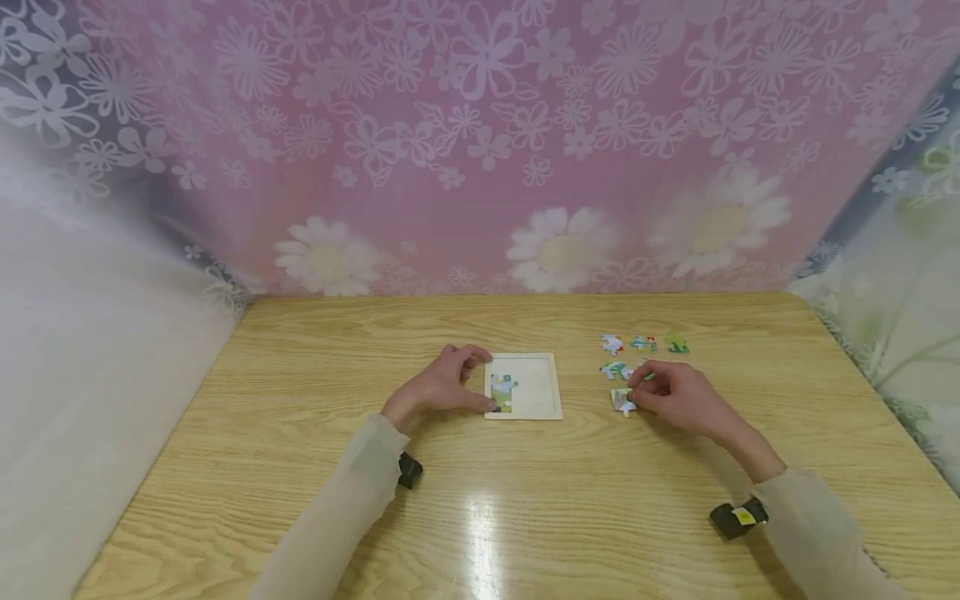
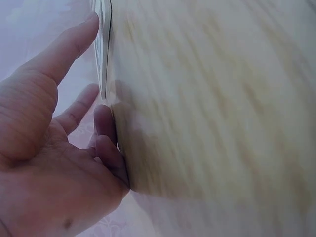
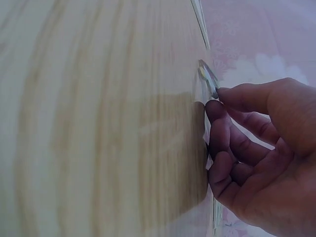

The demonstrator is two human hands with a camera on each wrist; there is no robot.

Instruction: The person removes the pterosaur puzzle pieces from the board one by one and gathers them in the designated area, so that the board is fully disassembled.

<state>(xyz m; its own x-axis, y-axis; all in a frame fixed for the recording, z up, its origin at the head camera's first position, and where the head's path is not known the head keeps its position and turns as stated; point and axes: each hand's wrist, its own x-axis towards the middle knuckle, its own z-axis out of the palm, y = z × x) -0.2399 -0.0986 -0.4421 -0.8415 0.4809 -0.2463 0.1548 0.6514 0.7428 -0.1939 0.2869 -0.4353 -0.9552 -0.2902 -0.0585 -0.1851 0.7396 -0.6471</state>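
My left hand (image 1: 447,383) is at the left side of a shallow square puzzle tray (image 1: 538,387). Its thumb rests at the tray's lower left corner and a forefinger touches near the upper left one. Joined jigsaw pieces (image 1: 502,392) lie along the tray's left side; the thumb partly covers them. My right hand (image 1: 678,398) pinches a jigsaw piece (image 1: 622,401) between thumb and forefinger, right of the tray. In the right wrist view that piece (image 3: 210,81) is tilted, with one edge raised. The left wrist view shows the tray (image 2: 104,54) edge-on beside the thumb.
Behind the right hand lie loose jigsaw pieces: one with red (image 1: 612,343), another (image 1: 643,342), a green one (image 1: 677,343), and one nearer (image 1: 616,370). Part of that group is hidden by the fingers. A floral curtain (image 1: 450,167) hangs beyond the wooden table (image 1: 360,333).
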